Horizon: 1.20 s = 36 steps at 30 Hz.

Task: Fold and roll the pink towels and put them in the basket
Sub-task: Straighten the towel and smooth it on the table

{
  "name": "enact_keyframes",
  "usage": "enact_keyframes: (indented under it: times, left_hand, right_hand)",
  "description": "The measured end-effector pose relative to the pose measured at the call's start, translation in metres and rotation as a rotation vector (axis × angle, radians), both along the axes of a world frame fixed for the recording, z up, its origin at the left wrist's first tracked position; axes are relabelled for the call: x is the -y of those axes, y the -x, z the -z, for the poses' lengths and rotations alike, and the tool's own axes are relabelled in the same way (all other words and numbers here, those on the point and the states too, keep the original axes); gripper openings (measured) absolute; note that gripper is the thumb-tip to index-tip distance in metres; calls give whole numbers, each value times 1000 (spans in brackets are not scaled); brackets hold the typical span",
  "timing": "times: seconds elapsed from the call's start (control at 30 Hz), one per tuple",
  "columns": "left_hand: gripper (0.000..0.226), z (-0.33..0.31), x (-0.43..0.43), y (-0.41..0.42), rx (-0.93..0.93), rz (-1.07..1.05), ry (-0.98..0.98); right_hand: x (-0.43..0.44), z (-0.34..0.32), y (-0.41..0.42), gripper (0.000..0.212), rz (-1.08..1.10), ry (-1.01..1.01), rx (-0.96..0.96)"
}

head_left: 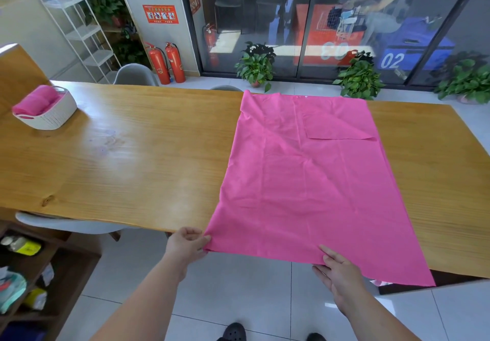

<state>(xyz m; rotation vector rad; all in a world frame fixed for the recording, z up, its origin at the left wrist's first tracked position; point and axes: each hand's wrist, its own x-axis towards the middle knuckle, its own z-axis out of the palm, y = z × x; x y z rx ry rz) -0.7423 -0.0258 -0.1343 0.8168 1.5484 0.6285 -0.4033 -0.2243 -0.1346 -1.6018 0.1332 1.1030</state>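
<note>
Down at the frame's bottom edge, black clogs on pale floor tiles, partly cut off. Just above, left hand pinching the near left corner of the pink towel between thumb and curled fingers. Right hand further along the same hem, thumb laid on top, fingers close together and fairly straight beneath, gripping the cloth. Spread flat over the right part of a long wooden table, with the near right corner hanging past the edge and the far right corner folded back into a flap. Well apart, at the table's far left end, a white basket holding rolled pink towels (number hard to make out). To the lower left, a dark shelf unit, contents blurred. Beyond the table, grey chairs, a white wire rack, two red fire extinguishers, and potted plants along a glass wall. On the pillar, a red safety poster, its print too small to read. Behind the glass, "02" in white on a blue box, other digits on the pane unclear.
</note>
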Motion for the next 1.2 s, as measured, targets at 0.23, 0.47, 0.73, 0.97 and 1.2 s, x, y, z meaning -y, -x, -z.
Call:
enact_keyframes:
  times: [0.23, 0.47, 0.73, 0.97, 1.2]
  left_hand:
    - [21, 10, 3, -14, -89, 96, 24]
    - [37, -1, -5, -18, -186, 224, -83]
    - [30, -17, -2, 0, 52, -19, -65]
    - [17, -7, -7, -3, -104, 231, 7]
    - [40, -61, -35, -20, 353, 209, -239]
  right_hand:
    - [1, 4, -2, 34, -46, 27, -16]
    - [3, 1, -2, 33, -35, 12, -18]
    - [2, 2, 2, 34, 8, -1, -24]
    - [0, -2, 3, 39, 12, -4, -11]
    - [-2, -6, 7, 53, 46, -100, -54]
